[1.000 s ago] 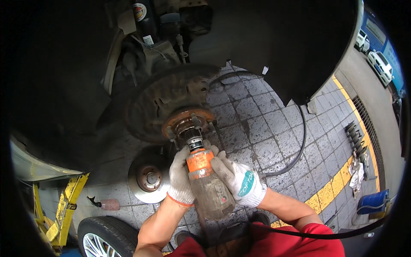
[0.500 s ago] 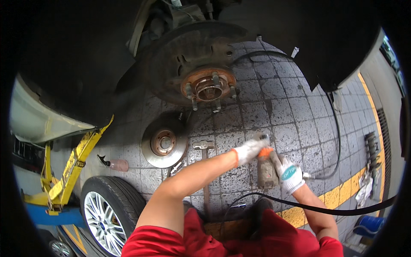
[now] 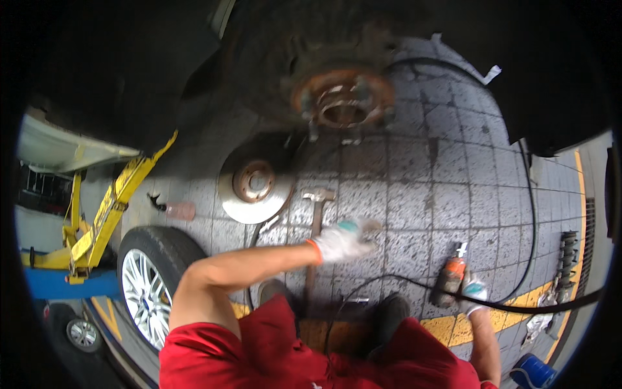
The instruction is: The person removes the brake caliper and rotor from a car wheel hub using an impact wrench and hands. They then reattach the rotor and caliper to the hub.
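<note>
My left hand [image 3: 346,240], in a white knit glove with an orange cuff, hangs over the floor tiles with its fingers apart, holding nothing. To its left, a hammer [image 3: 317,220] with a long handle lies on the tiles. My right hand [image 3: 475,293], gloved alike, is closed around the handle of a worn air impact wrench [image 3: 449,280] with an orange front and a bright tip. A black hose [image 3: 518,307] passes across that hand's wrist area. Ahead, the rusty wheel hub [image 3: 343,97] with its studs is blurred. A brake disc [image 3: 256,188] rests on the floor at left.
A wheel with a tyre [image 3: 146,285] stands at lower left, near a yellow lift arm [image 3: 107,214]. A pink spray bottle [image 3: 180,210] lies beyond it. On the right are a coil spring [image 3: 567,259] and a blue container [image 3: 532,371]. Dark bodywork overhangs the top.
My left hand has come off the impact wrench and moved left, its fingers opening. My right hand has carried the wrench to the right and nearer to me. The whole view has shifted.
</note>
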Motion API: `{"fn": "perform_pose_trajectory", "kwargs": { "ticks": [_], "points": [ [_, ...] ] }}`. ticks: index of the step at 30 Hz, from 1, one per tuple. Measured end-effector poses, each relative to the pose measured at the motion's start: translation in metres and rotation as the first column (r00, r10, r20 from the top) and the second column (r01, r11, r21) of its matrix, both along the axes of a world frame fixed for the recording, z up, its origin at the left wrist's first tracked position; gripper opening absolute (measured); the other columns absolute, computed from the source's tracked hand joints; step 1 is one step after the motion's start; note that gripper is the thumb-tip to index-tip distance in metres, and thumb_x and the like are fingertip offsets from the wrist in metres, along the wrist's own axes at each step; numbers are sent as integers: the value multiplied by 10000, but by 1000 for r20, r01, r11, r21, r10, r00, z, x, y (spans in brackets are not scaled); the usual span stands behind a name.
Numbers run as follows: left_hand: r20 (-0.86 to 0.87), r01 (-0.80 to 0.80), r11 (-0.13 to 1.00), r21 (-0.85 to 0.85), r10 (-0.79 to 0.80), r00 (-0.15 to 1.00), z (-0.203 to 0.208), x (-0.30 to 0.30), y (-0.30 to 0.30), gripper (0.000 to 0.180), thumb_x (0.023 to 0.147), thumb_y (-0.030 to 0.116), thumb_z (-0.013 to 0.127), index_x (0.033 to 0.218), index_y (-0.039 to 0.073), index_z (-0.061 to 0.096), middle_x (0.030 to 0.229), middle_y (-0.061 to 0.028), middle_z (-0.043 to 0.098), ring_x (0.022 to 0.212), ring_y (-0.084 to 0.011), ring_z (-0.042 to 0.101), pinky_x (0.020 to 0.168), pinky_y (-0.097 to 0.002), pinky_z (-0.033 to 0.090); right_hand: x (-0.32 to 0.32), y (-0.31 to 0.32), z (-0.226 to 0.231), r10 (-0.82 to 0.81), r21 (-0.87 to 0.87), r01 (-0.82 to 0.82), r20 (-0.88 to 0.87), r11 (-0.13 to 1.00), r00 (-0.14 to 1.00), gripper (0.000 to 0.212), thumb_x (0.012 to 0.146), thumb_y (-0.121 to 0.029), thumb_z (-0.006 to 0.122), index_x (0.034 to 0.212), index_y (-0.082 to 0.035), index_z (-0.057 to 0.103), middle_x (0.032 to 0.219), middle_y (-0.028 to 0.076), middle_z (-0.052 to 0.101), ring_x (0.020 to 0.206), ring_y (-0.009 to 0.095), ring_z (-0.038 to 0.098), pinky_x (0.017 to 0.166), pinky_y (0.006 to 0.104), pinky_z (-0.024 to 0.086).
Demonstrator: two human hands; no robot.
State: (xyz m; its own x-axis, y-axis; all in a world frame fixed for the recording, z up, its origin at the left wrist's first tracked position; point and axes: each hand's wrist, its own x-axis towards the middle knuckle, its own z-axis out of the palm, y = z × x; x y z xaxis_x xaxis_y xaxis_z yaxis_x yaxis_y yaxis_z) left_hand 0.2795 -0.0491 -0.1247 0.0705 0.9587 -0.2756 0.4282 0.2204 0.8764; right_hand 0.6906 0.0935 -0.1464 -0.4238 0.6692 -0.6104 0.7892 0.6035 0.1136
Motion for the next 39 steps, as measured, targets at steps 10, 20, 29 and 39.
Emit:
{"fn": "perform_pose_trajectory", "kwargs": {
  "ticks": [10,20,29,39],
  "points": [
    [-803,-212,957,-198,-35,594,38,-177,-140,882,731,465,796,1419,45,439,1359,-220,527,1281,-390,494,1085,-470,374,-93,156,50,359,63,-362,51,930,932,656,881,-317,669,1429,-37,440,1332,253,567,1151,401,606,991,444,489],
    [-928,101,970,-223,-243,284,-33,-220,-183,805,729,398,784,1372,31,467,1279,-194,567,1216,-347,538,1083,-459,379,-304,36,59,439,-247,-455,-120,856,890,605,913,-436,596,1370,-50,503,1226,253,626,1144,389,609,986,427,492],
    [-849,18,995,-96,-91,521,41,-208,-138,646,759,355,733,1299,51,551,1203,-218,633,1155,-363,599,1063,-435,425,-321,20,59,392,-323,-479,-298,816,870,645,922,-437,589,1438,-75,456,1290,241,609,1163,395,605,989,441,477],
    [-378,-642,763,-67,576,724,123,-220,-105,507,787,320,674,1079,-93,668,939,-204,708,868,-240,677,796,-335,537,-322,8,73,411,-199,-517,-404,833,817,720,947,-475,544,1477,-19,375,1431,262,487,1287,393,520,1041,433,451]
  ]
}}
